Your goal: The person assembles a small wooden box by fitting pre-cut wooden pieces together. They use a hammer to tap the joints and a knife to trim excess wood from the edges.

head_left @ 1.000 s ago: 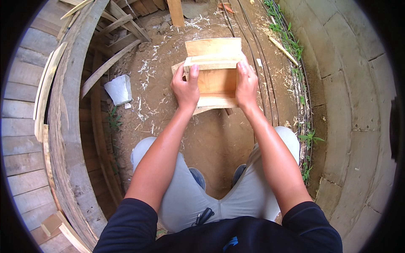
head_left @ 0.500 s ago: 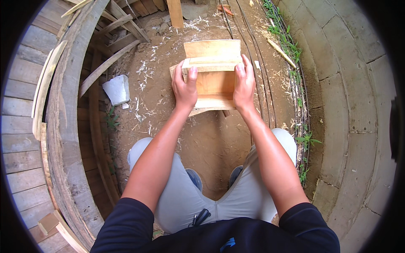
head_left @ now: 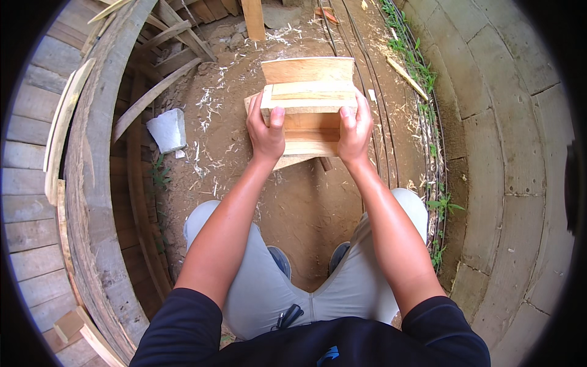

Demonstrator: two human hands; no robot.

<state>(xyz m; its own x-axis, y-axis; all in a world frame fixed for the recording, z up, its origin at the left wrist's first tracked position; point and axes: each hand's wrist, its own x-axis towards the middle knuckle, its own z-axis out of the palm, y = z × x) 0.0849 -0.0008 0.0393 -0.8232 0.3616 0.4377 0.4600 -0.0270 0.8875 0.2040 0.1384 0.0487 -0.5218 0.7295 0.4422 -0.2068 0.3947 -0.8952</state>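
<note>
Between my hands is a small wooden box (head_left: 312, 95) of pale, unpainted boards, its hollow side facing me. My left hand (head_left: 267, 136) grips its left end, thumb on the near face and fingers round the outside. On the opposite end my right hand (head_left: 354, 134) holds it the same way. A taller thin board (head_left: 309, 70) stands up along the far side. Under the box a pale plank (head_left: 290, 162) sticks out at a slant, with a short dark wooden piece (head_left: 326, 164) below it. How the box rests on the plank is hidden.
Wood shavings litter the dirt floor (head_left: 299, 208). A whitish stone block (head_left: 167, 131) lies left, near a long timber beam (head_left: 92, 183) and loose slats. Dark cables (head_left: 374, 92) run along the right, beside weeds and a block wall (head_left: 489, 153).
The box has tilted, showing more of its upper face and less of its hollow inside. Both hands have turned with it, still gripping the ends.
</note>
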